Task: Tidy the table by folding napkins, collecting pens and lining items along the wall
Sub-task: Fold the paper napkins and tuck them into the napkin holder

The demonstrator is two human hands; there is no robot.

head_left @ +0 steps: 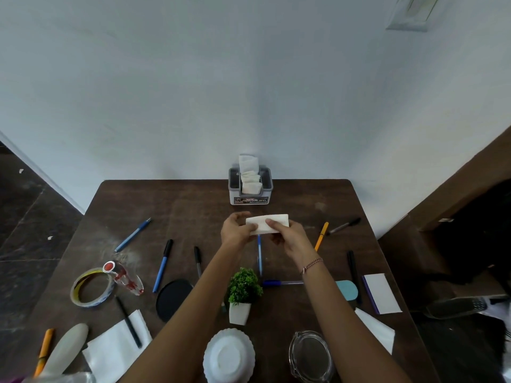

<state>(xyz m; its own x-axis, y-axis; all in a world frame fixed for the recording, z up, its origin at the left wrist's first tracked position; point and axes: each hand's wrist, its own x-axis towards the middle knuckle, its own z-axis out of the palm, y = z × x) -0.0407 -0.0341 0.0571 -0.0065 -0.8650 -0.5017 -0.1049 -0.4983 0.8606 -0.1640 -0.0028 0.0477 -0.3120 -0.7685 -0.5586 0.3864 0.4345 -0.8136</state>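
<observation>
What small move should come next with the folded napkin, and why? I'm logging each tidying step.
Probably carry the folded napkin, held by the left hand and right hand, forward into the holder by the wall: it looks folded, and similar napkins already stand there.

The desk (193,211) looks like dark brown wood with a matt, scuffed top, dusty pale near the roll of glossy clear tape (92,287). The folded napkin (272,223) is soft white paper with a faintly textured face, as are those in the grey plastic holder (250,199). The glass jar (311,355) is clear and shiny, the white bowl (229,355) smooth and ribbed, the round coaster (171,298) matt black.
</observation>
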